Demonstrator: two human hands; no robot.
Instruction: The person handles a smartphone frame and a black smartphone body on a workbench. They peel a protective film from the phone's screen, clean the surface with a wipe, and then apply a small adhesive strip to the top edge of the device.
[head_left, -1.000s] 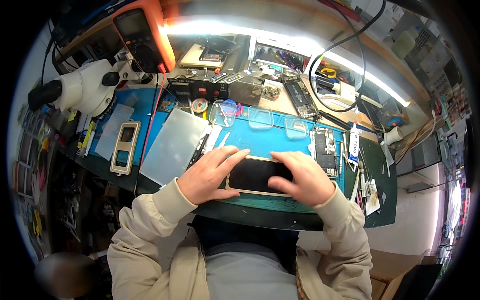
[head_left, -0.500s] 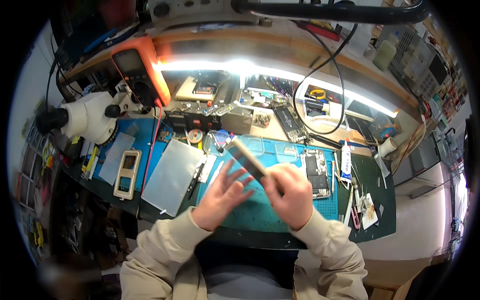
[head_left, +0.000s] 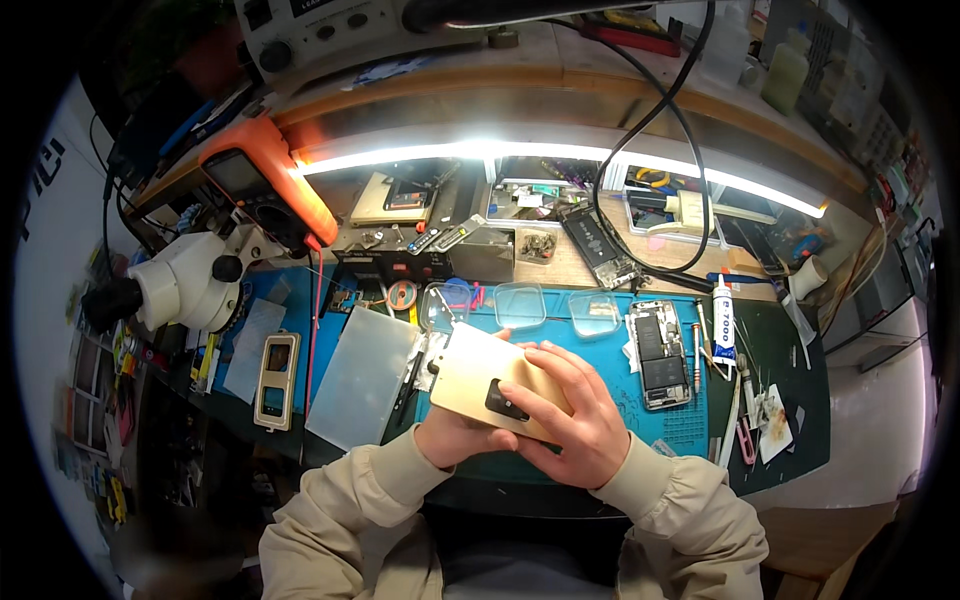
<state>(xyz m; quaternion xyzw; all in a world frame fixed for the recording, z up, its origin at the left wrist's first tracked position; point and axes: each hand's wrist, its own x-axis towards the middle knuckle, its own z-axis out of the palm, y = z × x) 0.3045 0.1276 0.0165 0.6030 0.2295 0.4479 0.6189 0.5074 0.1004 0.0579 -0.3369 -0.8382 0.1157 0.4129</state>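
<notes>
A gold phone (head_left: 470, 370) is held tilted above the blue mat (head_left: 540, 339), its back facing up with a dark camera spot near one corner. My left hand (head_left: 455, 435) grips it from underneath and along the near edge, most fingers hidden behind it. My right hand (head_left: 575, 430) wraps over the right part, its index finger on a black rectangular patch (head_left: 502, 398) on the back. To the right lies an opened phone (head_left: 662, 355) with battery and board showing. To the left are a translucent sheet (head_left: 355, 375) and a gold frame (head_left: 275, 380).
An orange multimeter (head_left: 265, 185) and white microscope (head_left: 175, 285) stand at the back left. Clear containers (head_left: 520, 305), a glue tube (head_left: 722, 320), tools (head_left: 745, 420) and another phone part (head_left: 595, 250) lie around. A black looped cable (head_left: 650, 260) hangs over the back right.
The phone was flat, screen up, under both hands; it was lifted and turned over, and its gold back now faces up in both hands. The view has shifted.
</notes>
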